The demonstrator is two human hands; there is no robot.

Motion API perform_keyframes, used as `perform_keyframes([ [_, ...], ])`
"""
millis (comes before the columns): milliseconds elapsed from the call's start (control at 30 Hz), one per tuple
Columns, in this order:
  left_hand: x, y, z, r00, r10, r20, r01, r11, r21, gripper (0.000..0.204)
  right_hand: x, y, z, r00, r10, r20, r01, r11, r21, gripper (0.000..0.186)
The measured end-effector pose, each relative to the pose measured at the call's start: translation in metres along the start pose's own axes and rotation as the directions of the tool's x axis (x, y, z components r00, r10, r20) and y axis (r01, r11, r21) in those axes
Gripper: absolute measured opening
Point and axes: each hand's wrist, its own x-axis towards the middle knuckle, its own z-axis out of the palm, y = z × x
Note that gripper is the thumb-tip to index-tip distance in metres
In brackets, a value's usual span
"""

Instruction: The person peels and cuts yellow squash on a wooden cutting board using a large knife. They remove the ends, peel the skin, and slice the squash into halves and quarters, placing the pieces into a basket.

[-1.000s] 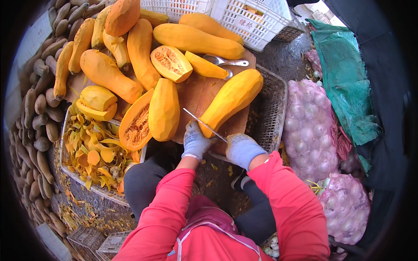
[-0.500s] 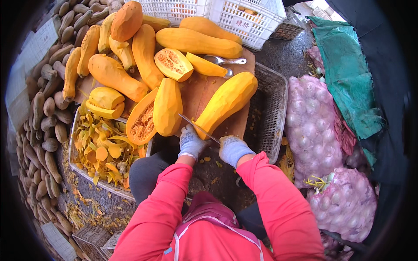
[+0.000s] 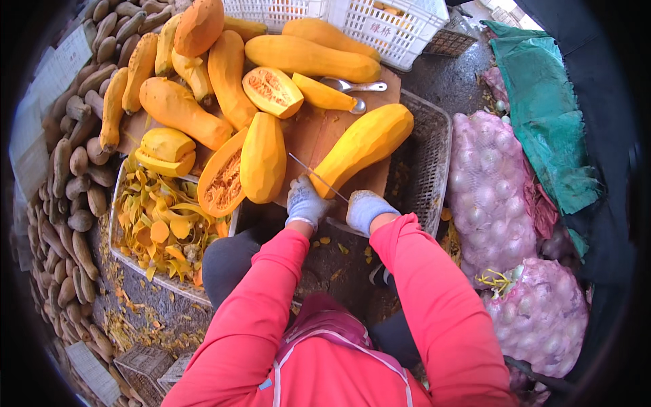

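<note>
My gloved right hand (image 3: 369,209) grips a thin-bladed knife (image 3: 319,178). Its blade slants up to the left, across the near end of a long, peeled yellow-orange squash (image 3: 369,142). Fingers of my gloved left hand (image 3: 307,202) close round that end, just below the blade. The squash lies tilted on a brown board (image 3: 308,139), its far end to the upper right. Left of it rests another peeled squash (image 3: 263,159), beside a cut half (image 3: 224,176) with seeds showing. How deep the blade sits, if at all, I cannot tell.
Several whole squashes (image 3: 183,112) and two metal spoons (image 3: 366,86) lie farther back. Peelings fill a crate (image 3: 180,292) at left; a dark crate (image 3: 434,159) sits under the board's right side. Net sacks of onions (image 3: 488,197) stand at right, unpeeled squashes (image 3: 81,251) at far left.
The squash under the knife has shifted slightly up and right relative to the neighbouring squash, and both hands have moved slightly with it. The knife still crosses its near end.
</note>
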Motion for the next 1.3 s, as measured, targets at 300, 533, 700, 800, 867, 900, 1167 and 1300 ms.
perform_keyframes([
  [300, 0.003, 0.004, 0.001, 1.000, 0.021, -0.013, -0.020, 0.998, 0.053, 0.102, 0.013, 0.007, 0.012, 0.999, 0.037, 0.031, -0.040, 0.995, 0.090, 0.031],
  [533, -0.002, 0.004, 0.007, 0.994, 0.073, -0.081, -0.069, 0.996, 0.057, 0.098, 0.008, 0.013, 0.023, 0.996, 0.054, -0.074, -0.044, 0.989, 0.141, 0.032],
  [700, 0.003, -0.003, 0.013, 0.991, 0.062, -0.120, -0.062, 0.998, 0.009, 0.104, 0.035, -0.004, -0.002, 0.992, 0.117, 0.052, -0.123, 0.983, 0.140, 0.034],
  [800, 0.003, -0.004, 0.016, 0.993, 0.056, -0.108, -0.055, 0.998, 0.020, 0.104, 0.033, -0.003, 0.002, 0.993, 0.112, 0.042, -0.116, 0.984, 0.132, 0.035],
  [867, 0.002, -0.002, 0.015, 0.990, 0.069, -0.122, -0.067, 0.998, 0.020, 0.104, 0.028, 0.001, 0.014, 0.992, 0.126, -0.018, -0.119, 0.969, 0.216, 0.035],
  [900, 0.001, -0.001, 0.015, 0.990, 0.081, -0.117, -0.076, 0.996, 0.042, 0.102, 0.028, 0.004, 0.019, 0.987, 0.155, -0.049, -0.141, 0.965, 0.223, 0.034],
  [1167, 0.003, -0.001, 0.015, 0.987, 0.054, -0.153, -0.055, 0.998, -0.003, 0.089, 0.059, -0.002, 0.011, 0.982, 0.185, 0.036, -0.188, 0.957, 0.221, 0.036],
  [1300, 0.004, -0.001, 0.018, 0.983, 0.048, -0.179, -0.042, 0.998, 0.039, 0.091, 0.060, -0.009, 0.002, 0.991, 0.110, 0.073, -0.124, 0.967, 0.221, 0.035],
])
